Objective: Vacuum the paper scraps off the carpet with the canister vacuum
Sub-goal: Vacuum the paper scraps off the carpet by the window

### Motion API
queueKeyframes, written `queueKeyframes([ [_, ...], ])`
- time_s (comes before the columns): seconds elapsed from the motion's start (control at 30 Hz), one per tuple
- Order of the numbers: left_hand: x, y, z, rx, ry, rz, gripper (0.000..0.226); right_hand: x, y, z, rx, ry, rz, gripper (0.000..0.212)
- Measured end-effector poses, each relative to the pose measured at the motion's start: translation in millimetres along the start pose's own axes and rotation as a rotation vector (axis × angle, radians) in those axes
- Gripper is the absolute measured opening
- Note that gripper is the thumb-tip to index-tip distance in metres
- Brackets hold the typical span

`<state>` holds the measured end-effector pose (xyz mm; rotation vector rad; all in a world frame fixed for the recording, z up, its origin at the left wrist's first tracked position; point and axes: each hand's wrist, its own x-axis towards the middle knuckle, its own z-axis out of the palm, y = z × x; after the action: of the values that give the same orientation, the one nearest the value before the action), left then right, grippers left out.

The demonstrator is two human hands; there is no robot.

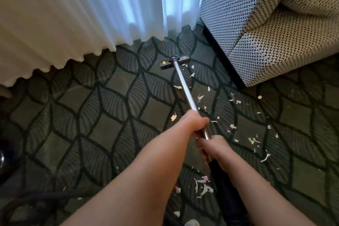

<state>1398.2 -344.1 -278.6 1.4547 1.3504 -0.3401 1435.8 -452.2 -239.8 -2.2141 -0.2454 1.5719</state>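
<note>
Left hand: the left hand (194, 123) is gripping the metal wand (185, 88), fingers curled round the tube, just ahead of the other hand.
Right hand: the right hand (211, 149) is gripping the wand's lower end, where the metal is meeting the black hose (225, 189).
Wand: it is slanting away from both hands toward 12 o'clock, leaning a little to the left.
Floor head: the black floor head (173, 62) is resting on the carpet (110, 115) at 12 o'clock, near the curtain hem. Two yellow marks are showing on its top, too small to read.
Paper scraps: the paper scraps (253, 140) are lying scattered on the carpet to the right of the wand, from 1 o'clock beside the floor head round to 4 o'clock. A denser cluster is lying at 6 o'clock between the forearms, just beside the hose, and one scrap is lying left of the wand, near the left hand.
Curtain: a white sheer curtain (91, 5) is hanging from 9 to 12 o'clock, its hem reaching the carpet.
Armchair: a woven-patterned armchair (266, 33) is standing at 1 to 2 o'clock.
Cable: a dark cable (36, 198) is looping over the carpet at 7 o'clock.
</note>
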Motion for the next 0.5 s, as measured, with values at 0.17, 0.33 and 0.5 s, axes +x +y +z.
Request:
queueKeyframes([
  [0.17, 75.3, 34.0, -54.2, 0.088, 0.033, 0.04, 0.03, 69.6, -72.5, 7.4, 0.054, 0.039, -0.015, 0.021],
  [0.33, 152.2, 52.8, -91.2, 0.101, 0.049, 0.063, 0.027, 135.4, -129.2, 19.3, 0.13, 0.051, -0.017, 0.017],
  [0.5, 202.4, 57.1, -104.1, 0.087, 0.04, 0.056, 0.032, 184.0, -153.3, 24.1, 0.151, 0.042, 0.012, 0.02],
])
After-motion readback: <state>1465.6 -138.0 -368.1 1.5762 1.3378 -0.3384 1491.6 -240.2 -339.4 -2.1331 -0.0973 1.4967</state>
